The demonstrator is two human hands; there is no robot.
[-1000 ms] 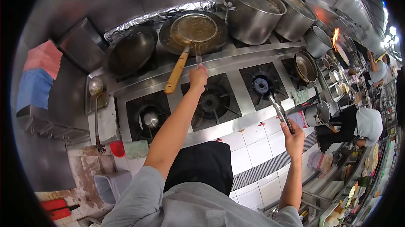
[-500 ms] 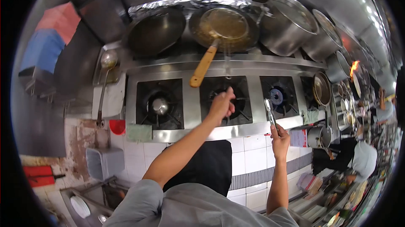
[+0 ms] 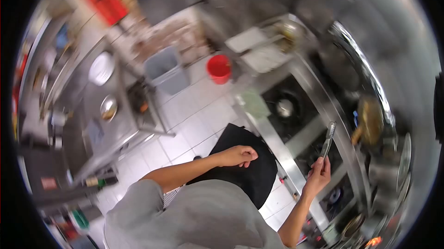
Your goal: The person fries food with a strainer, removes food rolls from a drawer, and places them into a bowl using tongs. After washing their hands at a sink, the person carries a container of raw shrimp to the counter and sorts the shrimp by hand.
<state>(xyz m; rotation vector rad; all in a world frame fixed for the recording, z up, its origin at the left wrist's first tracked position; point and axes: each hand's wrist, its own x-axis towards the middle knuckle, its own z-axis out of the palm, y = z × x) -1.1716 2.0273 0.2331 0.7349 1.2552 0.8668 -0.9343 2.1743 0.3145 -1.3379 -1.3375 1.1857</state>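
My right hand (image 3: pixel 319 175) grips a pair of metal tongs (image 3: pixel 329 140), pointing up and away from me over the stove (image 3: pixel 303 115). My left hand (image 3: pixel 240 156) hangs in front of the black apron (image 3: pixel 249 179) with its fingers curled in, and nothing shows in it. A metal bowl (image 3: pixel 108 108) with something brownish in it sits on the steel counter (image 3: pixel 125 133) at the left. Near it is a stack of white plates (image 3: pixel 101 68). A strainer with a wooden handle (image 3: pixel 356 135) rests over a wok (image 3: pixel 370 119) behind the burners.
A grey bin (image 3: pixel 166 71) and a red bucket (image 3: pixel 218 69) stand on the tiled floor between counter and stove. A folded green cloth (image 3: pixel 253 103) lies on the stove's front edge. Large pots (image 3: pixel 386 175) stand at the right, and flame (image 3: pixel 373 241) shows at the lower right.
My view has swung left, bringing the counter with plates and bowl into sight. My left hand has drawn back from over the burner to my apron. The tongs stay in my right hand.
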